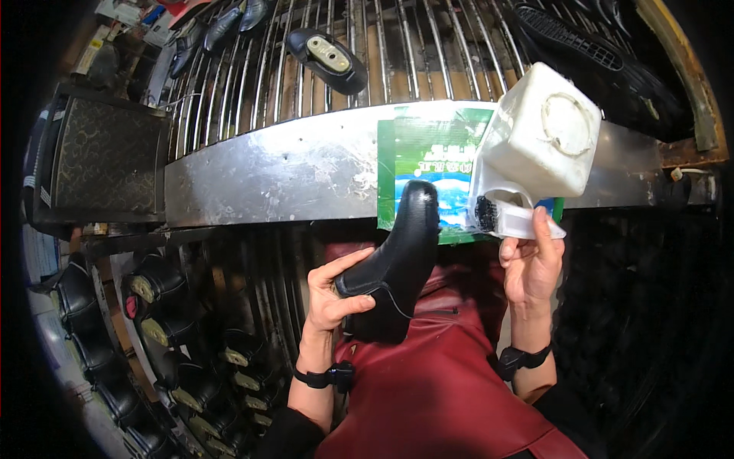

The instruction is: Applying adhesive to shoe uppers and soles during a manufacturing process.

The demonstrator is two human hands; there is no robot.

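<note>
One black boot sits up in front of the person's red apron, toe pointing away and overlapping the green printed sheet in view. The left hand has it gripped around the shaft, thumb on one side. The right hand is pinching a white brush with black bristles, just beside the boot and right by a boxy white container. Behind that there's a metal ledge, then a barred rack with a dark shoe lying on it.
</note>
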